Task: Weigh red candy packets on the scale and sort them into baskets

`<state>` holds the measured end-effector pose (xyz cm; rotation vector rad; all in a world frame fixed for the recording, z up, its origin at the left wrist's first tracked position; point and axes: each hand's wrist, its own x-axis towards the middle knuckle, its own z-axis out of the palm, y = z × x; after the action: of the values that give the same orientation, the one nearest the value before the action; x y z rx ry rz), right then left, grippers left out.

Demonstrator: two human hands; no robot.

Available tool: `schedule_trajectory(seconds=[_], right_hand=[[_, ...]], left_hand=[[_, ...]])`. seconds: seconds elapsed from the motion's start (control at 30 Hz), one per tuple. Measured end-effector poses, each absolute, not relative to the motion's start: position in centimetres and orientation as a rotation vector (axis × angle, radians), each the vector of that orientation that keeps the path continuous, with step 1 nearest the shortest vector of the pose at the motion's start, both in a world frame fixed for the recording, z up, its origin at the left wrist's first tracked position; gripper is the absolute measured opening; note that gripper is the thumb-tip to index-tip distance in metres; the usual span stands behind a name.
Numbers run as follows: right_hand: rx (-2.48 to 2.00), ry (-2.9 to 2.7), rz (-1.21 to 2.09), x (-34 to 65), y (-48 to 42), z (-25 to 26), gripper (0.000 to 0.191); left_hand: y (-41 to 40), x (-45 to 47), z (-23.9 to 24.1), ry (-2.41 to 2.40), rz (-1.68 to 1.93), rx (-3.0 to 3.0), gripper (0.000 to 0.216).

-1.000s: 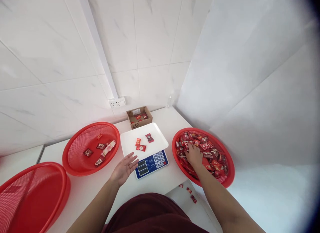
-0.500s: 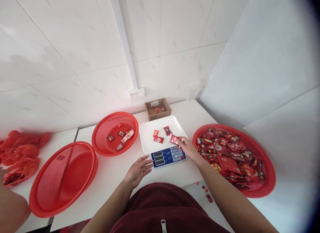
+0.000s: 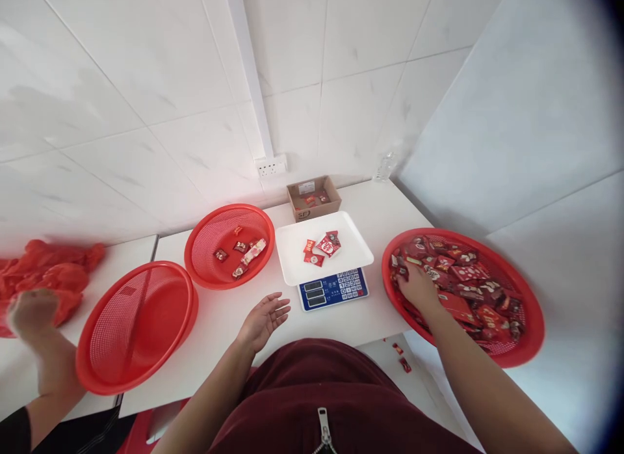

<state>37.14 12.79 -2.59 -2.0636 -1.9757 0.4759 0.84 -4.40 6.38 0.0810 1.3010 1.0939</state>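
My right hand (image 3: 418, 288) reaches into the full red basket (image 3: 533, 337) on the right. Its fingers are closed around a small dark red wrapped candy (image 3: 400, 270) at the pile's left side; the fingertips are partly hidden. My left hand (image 3: 266, 319) hovers over the table in front of the scale, palm turned inward, fingers spread and holding nothing. On the white pan (image 3: 292, 255) of the digital scale (image 3: 333, 290) lie several red wrapped sweets, among them a larger red-and-white packet (image 3: 328, 244) overlapping a dark one.
A red basket (image 3: 229, 281) with several sweets stands left of the scale, and another red basket (image 3: 160, 311) nearer. Behind the pan is a cardboard box (image 3: 314, 210). Red plastic bags (image 3: 53, 265) lie far left, beside another person's hand (image 3: 36, 314). Wrappers lie below the table edge.
The red-and-white packet has left my right hand and lies on the pan. My right hand has moved right into the full basket. Another person's hand has appeared at far left.
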Motion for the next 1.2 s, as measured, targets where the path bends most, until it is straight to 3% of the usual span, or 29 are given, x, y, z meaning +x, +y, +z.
schedule_trajectory(seconds=[0.27, 0.53, 0.7, 0.9, 1.1, 1.2], right_hand=[[-2.274, -1.976, 0.503, 38.8, 13.7, -4.2, 0.064], [-2.157, -1.709, 0.693, 40.4, 14.6, -3.6, 0.023], [-2.123, -1.512, 0.698, 41.4, 14.1, -2.5, 0.029], [-2.022, -2.03, 0.729, 38.5, 14.5, -2.2, 0.034], [-2.107, -2.007, 0.678, 37.9, 14.3, -1.1, 0.016], [-2.143, -1.788, 0.564, 38.6, 14.8, 1.2, 0.02]], left_hand=[[-3.3, 1.8, 6.8, 1.268, 1.067, 0.111, 0.021], [-3.3, 1.9, 7.0, 1.282, 1.045, 0.102, 0.018], [-3.5, 1.7, 7.1, 1.306, 1.045, 0.068, 0.018], [-3.1, 2.5, 7.4, 1.297, 1.036, 0.085, 0.018], [-3.3, 2.4, 7.5, 1.3, 1.044, 0.085, 0.019], [-3.8, 2.0, 7.2, 1.32, 1.061, 0.069, 0.019]])
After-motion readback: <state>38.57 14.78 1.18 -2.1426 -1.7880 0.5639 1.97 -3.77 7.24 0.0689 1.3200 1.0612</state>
